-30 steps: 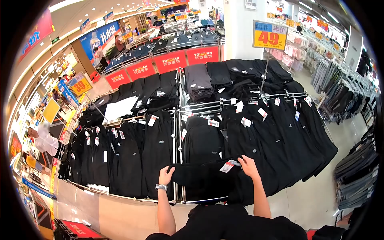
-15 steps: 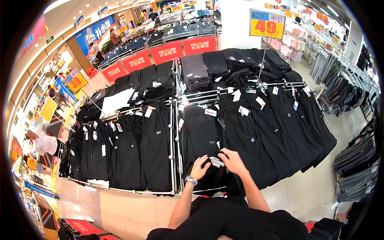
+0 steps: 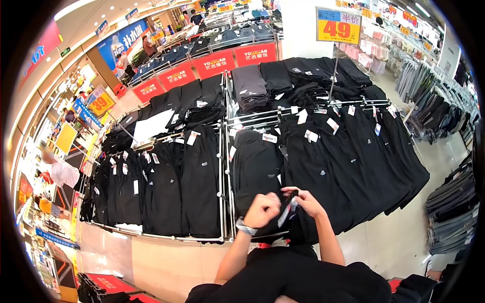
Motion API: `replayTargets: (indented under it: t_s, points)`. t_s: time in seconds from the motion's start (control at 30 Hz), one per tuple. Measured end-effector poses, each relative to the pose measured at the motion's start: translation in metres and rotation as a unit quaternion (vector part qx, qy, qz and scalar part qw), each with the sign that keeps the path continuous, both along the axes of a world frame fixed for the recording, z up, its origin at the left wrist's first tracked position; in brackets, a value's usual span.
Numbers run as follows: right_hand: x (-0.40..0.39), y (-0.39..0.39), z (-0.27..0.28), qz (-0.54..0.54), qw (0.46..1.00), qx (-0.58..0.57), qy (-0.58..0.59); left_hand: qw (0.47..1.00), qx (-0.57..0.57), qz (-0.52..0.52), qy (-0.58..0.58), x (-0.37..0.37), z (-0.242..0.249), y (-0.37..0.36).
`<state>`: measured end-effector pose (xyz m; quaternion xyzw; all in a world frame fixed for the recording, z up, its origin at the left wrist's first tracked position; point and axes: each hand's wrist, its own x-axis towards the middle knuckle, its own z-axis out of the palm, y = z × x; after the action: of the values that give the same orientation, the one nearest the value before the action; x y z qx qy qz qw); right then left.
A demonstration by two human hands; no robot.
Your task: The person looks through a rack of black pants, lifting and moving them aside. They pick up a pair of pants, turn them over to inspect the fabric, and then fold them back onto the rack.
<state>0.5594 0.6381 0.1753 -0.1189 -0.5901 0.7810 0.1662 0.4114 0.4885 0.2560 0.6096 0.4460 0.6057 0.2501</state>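
My right hand (image 3: pixel 307 203) pinches the dark edge of a pair of black trousers (image 3: pixel 292 204) near the front of the rack. A white tag (image 3: pixel 286 214) hangs at that edge, between my two hands. Just left of it, my left hand (image 3: pixel 262 210) is closed with its fingers curled in; what they hold, if anything, is hidden. A silver watch (image 3: pixel 246 226) is on the left wrist. Behind my hands, black trousers with a small pale logo (image 3: pixel 268 175) drape over the rack.
More black trousers (image 3: pixel 326 171) hang to the right and left along the metal rack (image 3: pixel 222 177). Folded grey trousers (image 3: pixel 249 88) lie in a pile behind. A price sign (image 3: pixel 338 26) stands on a pole. Racks of hanging clothes (image 3: pixel 429 96) line the right side; a person (image 3: pixel 64 172) stands far left.
My left hand has curled from spread fingers into a closed shape and moved right. My right hand has raised the dark edge and its tag, now more upright. The view has shifted slightly.
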Motion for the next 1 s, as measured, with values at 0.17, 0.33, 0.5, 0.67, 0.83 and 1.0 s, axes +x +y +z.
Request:
replayTargets:
  t_s: [0.17, 0.33, 0.5, 0.67, 0.83, 1.0]
  points:
    - [-0.001, -0.01, -0.073, 0.105, 0.994, -0.016, 0.026, 0.973, -0.02, -0.223, -0.053, 0.046, 0.001, 0.014]
    - [-0.003, -0.018, -0.048, 0.019, 0.996, -0.079, -0.021, 0.992, -0.007, -0.129, -0.01, 0.016, 0.006, -0.006]
    - [-0.01, -0.001, -0.009, -0.008, 0.998, 0.065, -0.017, 0.978, -0.093, 0.157, 0.1, -0.042, -0.003, -0.043]
    - [-0.023, -0.008, 0.023, 0.012, 0.992, 0.121, 0.02, 0.94, -0.138, 0.278, 0.144, -0.05, -0.018, -0.057]
    - [-0.032, -0.024, 0.043, -0.052, 0.966, 0.252, 0.0, 0.865, -0.176, 0.368, 0.292, -0.02, -0.012, -0.053]
    - [-0.033, -0.035, 0.072, -0.054, 0.932, 0.359, 0.008, 0.918, -0.118, 0.291, 0.24, -0.01, -0.033, -0.041]
